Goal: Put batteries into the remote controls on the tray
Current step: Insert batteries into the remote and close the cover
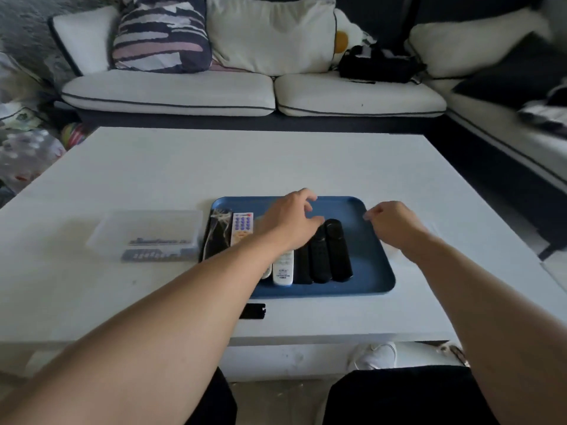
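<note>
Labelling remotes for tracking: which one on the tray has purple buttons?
The white remote second from the tray's left edge, beside the left hand. Its keypad is purple; the other white remote shows no purple and the rest are black.

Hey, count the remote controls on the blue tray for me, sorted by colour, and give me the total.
Black remotes: 4
White remotes: 3, the last mostly hidden under the left forearm
Total: 7 on the tray
</note>
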